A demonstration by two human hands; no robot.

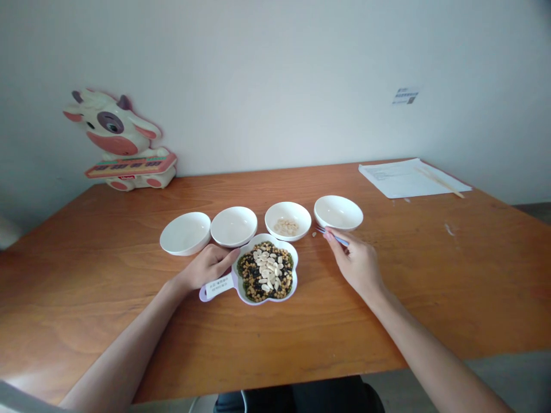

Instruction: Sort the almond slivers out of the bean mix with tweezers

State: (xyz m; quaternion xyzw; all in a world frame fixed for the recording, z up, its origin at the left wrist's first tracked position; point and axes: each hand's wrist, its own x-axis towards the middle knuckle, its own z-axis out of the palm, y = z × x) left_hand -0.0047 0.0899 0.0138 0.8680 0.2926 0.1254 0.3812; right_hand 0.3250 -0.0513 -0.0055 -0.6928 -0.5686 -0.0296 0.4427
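A flower-shaped white dish [241,289] holds mixed beans: white, tan and dark ones. My left hand [206,267] rests at its left rim, fingers curled against the dish by its labelled handle [217,287]. My right hand [355,261] is closed in a pinch on thin blue tweezers [333,236], whose tips point left beside a loose bean [313,234] on the wood. Behind the dish stand several small white bowls in a row: two bare ones on the left [185,232] [233,225], one with a few white beans [287,219], one bare on the right [338,211].
The wooden table [430,275] runs to a white wall. A cow-shaped toy keyboard [120,143] stands at the back left. Printed papers [408,178] with a pair of chopsticks [439,182] lie at the back right. A label [404,96] is stuck on the wall.
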